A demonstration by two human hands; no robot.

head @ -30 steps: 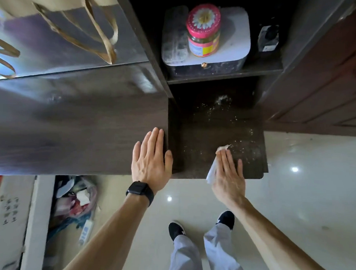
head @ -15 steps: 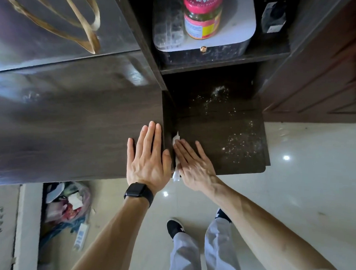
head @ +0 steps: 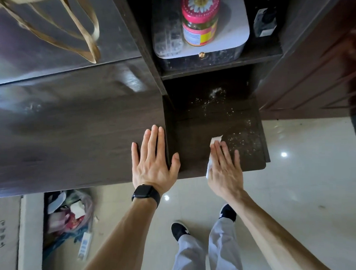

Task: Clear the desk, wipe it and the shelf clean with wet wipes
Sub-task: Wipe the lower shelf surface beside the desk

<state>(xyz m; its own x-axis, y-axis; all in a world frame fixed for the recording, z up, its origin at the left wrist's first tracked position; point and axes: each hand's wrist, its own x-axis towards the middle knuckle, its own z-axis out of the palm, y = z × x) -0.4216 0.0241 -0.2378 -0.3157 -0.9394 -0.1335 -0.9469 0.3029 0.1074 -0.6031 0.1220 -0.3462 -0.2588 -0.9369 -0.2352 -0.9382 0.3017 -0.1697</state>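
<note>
White wet wipe [head: 216,140], limp, light and damp, lies on the dark wooden shelf [head: 193,135] under the right hand [head: 225,173], its grip flat-fingered and pressing; probably best pinned mid-sheet. Left hand [head: 153,166] lies flat, uncurled, on the dark wood bench [head: 71,130]. Pale crumbs [head: 242,139] lie beyond.

Dim shelf [head: 214,124], glare spots on floor [head: 283,154], wide-angle edge distortion.
</note>
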